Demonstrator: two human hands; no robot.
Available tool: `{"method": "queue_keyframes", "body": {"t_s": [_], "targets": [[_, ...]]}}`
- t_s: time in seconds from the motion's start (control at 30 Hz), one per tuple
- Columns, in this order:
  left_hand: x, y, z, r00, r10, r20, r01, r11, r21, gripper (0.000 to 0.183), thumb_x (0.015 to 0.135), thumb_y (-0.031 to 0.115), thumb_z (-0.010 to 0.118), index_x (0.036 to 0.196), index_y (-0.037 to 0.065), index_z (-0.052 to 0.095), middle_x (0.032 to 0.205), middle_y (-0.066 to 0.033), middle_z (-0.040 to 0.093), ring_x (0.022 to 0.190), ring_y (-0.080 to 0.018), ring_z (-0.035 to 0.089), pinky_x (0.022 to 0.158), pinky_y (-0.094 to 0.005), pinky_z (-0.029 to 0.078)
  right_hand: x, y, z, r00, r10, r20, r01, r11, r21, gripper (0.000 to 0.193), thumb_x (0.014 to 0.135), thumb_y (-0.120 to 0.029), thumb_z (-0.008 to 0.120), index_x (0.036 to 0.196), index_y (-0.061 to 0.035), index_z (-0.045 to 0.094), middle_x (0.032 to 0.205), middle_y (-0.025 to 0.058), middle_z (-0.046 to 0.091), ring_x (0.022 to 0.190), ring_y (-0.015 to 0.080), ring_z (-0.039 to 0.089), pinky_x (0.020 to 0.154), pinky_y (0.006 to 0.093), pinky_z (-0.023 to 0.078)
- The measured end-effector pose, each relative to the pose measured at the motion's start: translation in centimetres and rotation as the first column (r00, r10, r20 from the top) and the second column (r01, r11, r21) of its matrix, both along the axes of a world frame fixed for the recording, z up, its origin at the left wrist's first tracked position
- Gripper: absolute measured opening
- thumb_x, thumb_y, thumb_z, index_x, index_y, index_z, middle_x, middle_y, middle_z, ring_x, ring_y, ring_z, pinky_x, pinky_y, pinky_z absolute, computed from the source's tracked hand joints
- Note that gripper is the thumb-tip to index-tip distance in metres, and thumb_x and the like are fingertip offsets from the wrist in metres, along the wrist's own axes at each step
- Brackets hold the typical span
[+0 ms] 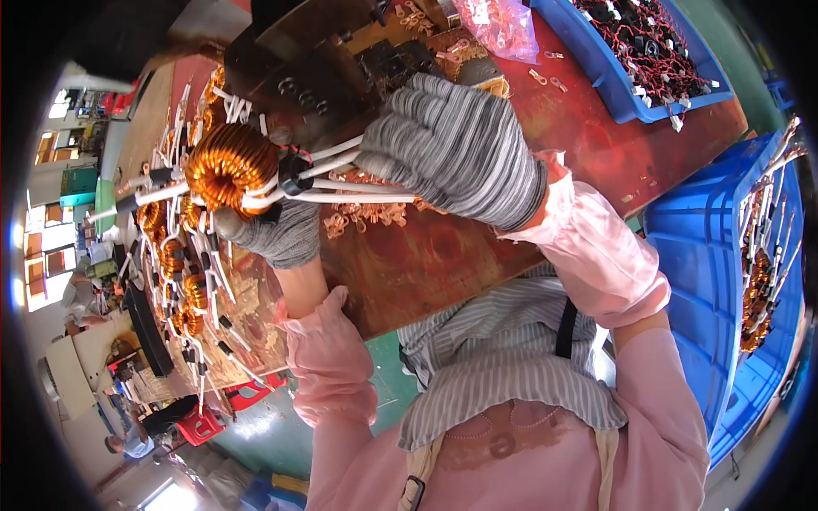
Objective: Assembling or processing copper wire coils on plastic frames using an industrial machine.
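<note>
My left hand (277, 234), in a grey knit glove, is closed around the underside of a copper-wound toroidal coil (230, 166). White insulated leads (362, 185) run from the coil to the right, with a black sleeve (295, 173) around them near the winding. In a striped grey glove, my right hand (456, 140) has its fingers closed on the upper leads, by a dark metal machine (298, 85). What its fingertips pinch is partly hidden. Below the leads lies a pile of copper ring terminals (362, 217).
More coils (194, 294) with white leads lie along the table's left side. A blue tray (626, 100) of red-and-black wires and a pink plastic bag (507, 30) of terminals sit at the back. A blue crate (690, 281) holding coils stands right. Another person (132, 447) is at far left.
</note>
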State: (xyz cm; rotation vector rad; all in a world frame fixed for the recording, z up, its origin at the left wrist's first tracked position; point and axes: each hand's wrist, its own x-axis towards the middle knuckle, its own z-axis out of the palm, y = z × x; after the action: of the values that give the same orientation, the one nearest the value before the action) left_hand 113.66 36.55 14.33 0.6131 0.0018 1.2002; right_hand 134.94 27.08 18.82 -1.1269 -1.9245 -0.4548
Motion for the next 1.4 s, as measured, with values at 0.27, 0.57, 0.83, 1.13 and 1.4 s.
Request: {"method": "queue_keyframes", "body": {"t_s": [0.27, 0.57, 0.83, 1.13, 1.4], "targets": [[0.8, -2.0, 1.4, 0.988, -0.154, 0.001, 0.153, 0.985, -0.079, 0.072, 0.063, 0.056, 0.063, 0.116, 0.009, 0.047, 0.102, -0.0114, 0.055, 0.085, -0.0255, 0.053, 0.092, -0.0613, 0.027, 2.2, -2.9, -1.1, 0.906, -0.019, -0.423, -0.197, 0.866, -0.460, 0.019, 0.079, -0.025, 0.056, 0.087, -0.0081, 0.061, 0.081, 0.0083, 0.058, 0.078, 0.0235, 0.057, 0.065, 0.0316, 0.047], [-0.5, -1.0, 1.0, 0.983, -0.137, 0.124, 0.147, 0.986, -0.076, 0.077, 0.063, 0.054, 0.063, 0.118, 0.004, 0.042, 0.109, -0.0207, 0.048, 0.083, -0.0276, 0.052, 0.079, -0.0446, 0.043, 1.0, -5.1, -5.7, 0.985, 0.028, 0.170, 0.095, 0.735, -0.672, 0.019, 0.078, -0.022, 0.053, 0.090, -0.0103, 0.060, 0.088, 0.0074, 0.054, 0.084, 0.0248, 0.053, 0.070, 0.0356, 0.046], [-0.9, -0.1, -0.2, 0.996, -0.069, -0.053, 0.060, 0.985, -0.165, 0.065, 0.064, 0.042, 0.067, 0.116, 0.010, 0.044, 0.105, -0.0083, 0.052, 0.084, -0.0251, 0.053, 0.074, -0.0386, 0.046, 1.0, -4.9, -5.8, 0.994, 0.044, 0.096, 0.036, 0.712, -0.701, 0.022, 0.077, -0.023, 0.053, 0.095, -0.0109, 0.059, 0.095, 0.0096, 0.052, 0.091, 0.0258, 0.052, 0.075, 0.0381, 0.045], [0.1, -1.1, 0.6, 0.989, -0.010, -0.150, -0.004, 0.995, -0.096, 0.068, 0.065, 0.048, 0.064, 0.117, 0.011, 0.041, 0.102, -0.0148, 0.052, 0.083, -0.0327, 0.054, 0.071, -0.0538, 0.047, 1.6, -3.9, -2.6, 0.618, -0.099, -0.780, -0.559, 0.642, -0.524, 0.015, 0.078, -0.008, 0.062, 0.091, -0.0030, 0.056, 0.079, 0.0017, 0.057, 0.077, 0.0087, 0.054, 0.069, 0.0233, 0.045], [0.2, -1.1, 0.6, 0.997, -0.054, -0.062, 0.045, 0.989, -0.140, 0.062, 0.069, 0.048, 0.061, 0.116, 0.011, 0.043, 0.094, -0.0163, 0.057, 0.078, -0.0326, 0.056, 0.071, -0.0587, 0.045, 0.9, -2.0, -1.7, 0.494, -0.061, -0.867, -0.641, 0.648, -0.411, 0.019, 0.078, -0.009, 0.063, 0.095, -0.0043, 0.056, 0.081, 0.0011, 0.058, 0.075, 0.0083, 0.054, 0.068, 0.0218, 0.046]]}}
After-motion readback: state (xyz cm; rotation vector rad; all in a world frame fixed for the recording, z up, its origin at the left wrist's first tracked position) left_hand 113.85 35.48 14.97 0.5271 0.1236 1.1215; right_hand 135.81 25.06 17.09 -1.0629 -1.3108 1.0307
